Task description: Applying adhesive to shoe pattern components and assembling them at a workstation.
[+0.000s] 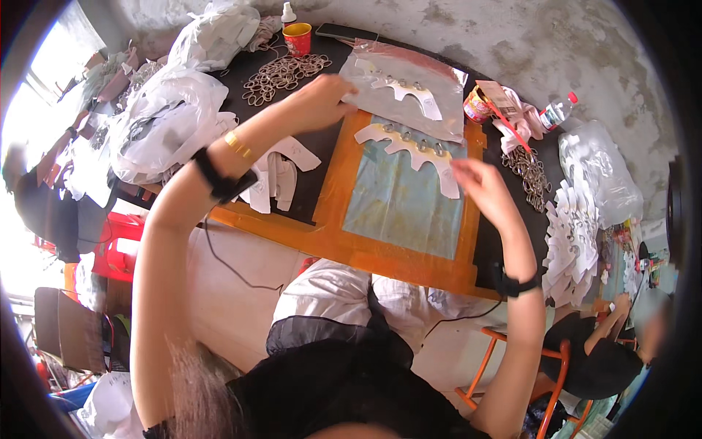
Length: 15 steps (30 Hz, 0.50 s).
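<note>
A white scalloped strip [426,159] with metal rings along it lies across a bluish panel [402,212] framed in orange-brown tape. Beyond it, a clear plastic sheet [439,77] carries a second white scalloped strip [424,99], also with rings. My left hand [327,101] is at the near left corner of the plastic sheet, its fingers bent and closed on the sheet's edge. On the other side my right hand [484,189] has its fingertips drawn together against the right end of the nearer strip. What they pinch, if anything, is hidden.
Metal ring chains [281,77] lie by a red-yellow cup [297,39]; more chains [528,175] lie right. White pieces [276,179] rest left, beside plastic bags [172,121]. A bottle [559,111] stands far right. Stacked white strips [572,241] hang near a seated person [603,358].
</note>
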### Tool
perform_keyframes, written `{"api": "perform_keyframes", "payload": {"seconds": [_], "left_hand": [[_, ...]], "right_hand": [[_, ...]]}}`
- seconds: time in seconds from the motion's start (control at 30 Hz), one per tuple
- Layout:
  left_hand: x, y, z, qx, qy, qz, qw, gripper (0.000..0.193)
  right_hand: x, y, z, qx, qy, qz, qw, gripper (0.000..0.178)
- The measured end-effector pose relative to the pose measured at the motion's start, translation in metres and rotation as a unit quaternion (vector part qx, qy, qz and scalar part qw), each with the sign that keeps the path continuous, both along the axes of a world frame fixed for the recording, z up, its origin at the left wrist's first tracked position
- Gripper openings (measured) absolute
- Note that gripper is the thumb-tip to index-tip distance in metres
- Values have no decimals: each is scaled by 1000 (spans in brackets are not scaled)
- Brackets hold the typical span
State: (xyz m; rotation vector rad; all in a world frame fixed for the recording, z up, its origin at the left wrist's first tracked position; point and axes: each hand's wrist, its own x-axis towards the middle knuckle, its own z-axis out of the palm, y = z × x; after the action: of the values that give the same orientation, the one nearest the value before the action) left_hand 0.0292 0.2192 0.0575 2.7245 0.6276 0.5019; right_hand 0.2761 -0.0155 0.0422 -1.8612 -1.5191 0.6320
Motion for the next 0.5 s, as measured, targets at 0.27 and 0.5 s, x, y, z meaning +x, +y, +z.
{"api": "perform_keyframes", "payload": {"seconds": [0.27, 0.5], "left_hand": [[86, 86, -23, 69, 57, 224, 970, 61], [107, 132, -46, -90, 86, 137, 983, 53]], "right_hand": [[41, 53, -35, 34, -121, -87, 988, 33], [0, 36, -23, 155, -36, -37, 987, 19]]}}
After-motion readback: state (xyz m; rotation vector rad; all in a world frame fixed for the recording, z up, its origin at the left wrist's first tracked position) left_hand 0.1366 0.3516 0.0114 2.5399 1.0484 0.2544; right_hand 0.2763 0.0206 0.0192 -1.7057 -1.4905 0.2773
